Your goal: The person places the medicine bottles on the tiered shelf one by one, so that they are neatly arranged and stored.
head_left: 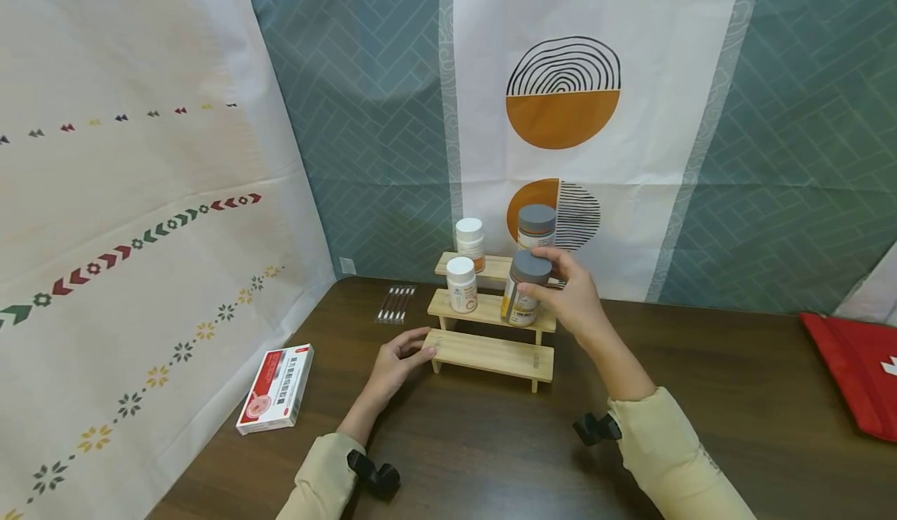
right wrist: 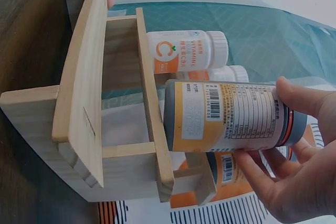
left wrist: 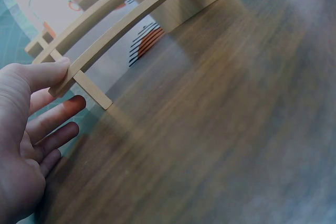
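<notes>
My right hand (head_left: 571, 294) pinches the grey lid of a supplement bottle (right wrist: 226, 116) with thumb and fingers. The bottle's base is at the middle step of a wooden tiered rack (head_left: 490, 353); whether it bears its weight there I cannot tell. My left hand (head_left: 395, 368) grips the left end of the lowest step, thumb on top, as the left wrist view shows. On the middle step stands a white vitamin C bottle (head_left: 462, 286). Behind, on the top step, are another white bottle (head_left: 470, 241) and a second grey-lidded bottle (head_left: 536, 224).
A red and white medicine box (head_left: 276, 388) lies left on the dark table (head_left: 476, 458). A pack of cotton swabs (head_left: 395, 304) is left of the rack. At the far right lies a red pouch (head_left: 858, 372). Patterned cloth (head_left: 364, 115) hangs behind.
</notes>
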`<action>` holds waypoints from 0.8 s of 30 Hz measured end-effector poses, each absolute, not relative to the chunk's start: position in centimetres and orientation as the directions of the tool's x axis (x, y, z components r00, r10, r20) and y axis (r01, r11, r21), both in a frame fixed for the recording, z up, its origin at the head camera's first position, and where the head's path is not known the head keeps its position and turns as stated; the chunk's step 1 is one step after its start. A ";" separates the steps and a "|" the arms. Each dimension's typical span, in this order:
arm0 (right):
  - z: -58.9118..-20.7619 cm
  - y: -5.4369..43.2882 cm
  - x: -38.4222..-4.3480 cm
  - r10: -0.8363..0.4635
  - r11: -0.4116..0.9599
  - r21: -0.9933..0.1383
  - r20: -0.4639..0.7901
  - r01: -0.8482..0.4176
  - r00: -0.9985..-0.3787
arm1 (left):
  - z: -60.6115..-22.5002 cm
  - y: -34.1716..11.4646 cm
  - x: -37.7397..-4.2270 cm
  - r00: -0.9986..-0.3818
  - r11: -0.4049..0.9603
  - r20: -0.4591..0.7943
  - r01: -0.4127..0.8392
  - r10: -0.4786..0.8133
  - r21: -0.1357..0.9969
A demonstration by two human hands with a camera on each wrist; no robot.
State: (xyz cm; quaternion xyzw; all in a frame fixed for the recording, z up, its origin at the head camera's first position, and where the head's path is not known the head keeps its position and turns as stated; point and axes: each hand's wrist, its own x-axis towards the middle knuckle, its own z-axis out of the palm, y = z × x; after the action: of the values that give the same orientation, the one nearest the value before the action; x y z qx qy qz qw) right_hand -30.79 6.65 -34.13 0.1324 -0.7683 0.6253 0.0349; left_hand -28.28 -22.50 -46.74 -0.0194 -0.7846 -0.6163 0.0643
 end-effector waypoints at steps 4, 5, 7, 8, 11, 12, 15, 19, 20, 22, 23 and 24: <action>-34.5 6.5 -30.9 -0.150 0.201 -0.943 0.239 -0.266 -0.959 | -46.8 -22.5 -28.3 -0.991 0.242 0.120 0.104 -0.054 0.965; -34.7 6.5 -31.0 -0.147 0.211 -0.938 0.249 -0.276 -0.957 | -46.8 -22.5 -28.3 -0.991 0.245 0.121 0.104 -0.055 0.964; -34.9 6.4 -31.1 -0.140 0.239 -0.922 0.278 -0.305 -0.950 | -46.8 -22.5 -28.4 -0.991 0.247 0.123 0.106 -0.053 0.963; -35.0 6.3 -31.1 -0.137 0.256 -0.911 0.298 -0.324 -0.945 | -46.9 -22.5 -28.4 -0.991 0.251 0.125 0.108 -0.053 0.962; -35.1 6.2 -31.2 -0.129 0.309 -0.872 0.357 -0.380 -0.925 | -46.8 -22.5 -28.5 -0.990 0.257 0.131 0.113 -0.055 0.960; -35.1 6.1 -31.2 -0.127 0.324 -0.860 0.372 -0.393 -0.919 | -46.8 -22.4 -28.5 -0.990 0.258 0.133 0.115 -0.055 0.959; -35.2 6.0 -31.2 -0.126 0.355 -0.838 0.397 -0.415 -0.909 | -46.8 -22.4 -28.5 -0.989 0.260 0.134 0.114 -0.062 0.959; -35.3 5.9 -31.0 -0.132 0.378 -0.824 0.403 -0.422 -0.906 | -46.7 -22.4 -28.4 -0.989 0.256 0.132 0.112 -0.062 0.960; -35.3 5.8 -31.0 -0.136 0.384 -0.820 0.405 -0.425 -0.904 | -46.7 -22.4 -28.4 -0.989 0.252 0.131 0.112 -0.061 0.961; -35.5 5.8 -31.0 -0.146 0.389 -0.814 0.407 -0.431 -0.901 | -46.7 -22.4 -28.3 -0.990 0.253 0.130 0.111 -0.061 0.961; -35.5 5.8 -30.9 -0.153 0.391 -0.810 0.411 -0.437 -0.899 | -46.7 -22.4 -28.3 -0.990 0.253 0.130 0.111 -0.060 0.961; -35.6 5.7 -31.0 -0.159 0.390 -0.808 0.413 -0.441 -0.897 | -46.7 -22.4 -28.3 -0.990 0.252 0.129 0.111 -0.059 0.961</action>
State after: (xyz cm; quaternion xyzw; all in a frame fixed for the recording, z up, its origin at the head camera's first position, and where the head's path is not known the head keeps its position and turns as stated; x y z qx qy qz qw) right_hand -31.01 5.74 -35.57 0.1822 -0.8227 0.5212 0.1355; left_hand -28.33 -22.42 -46.74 -0.0165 -0.7881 -0.6114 0.0692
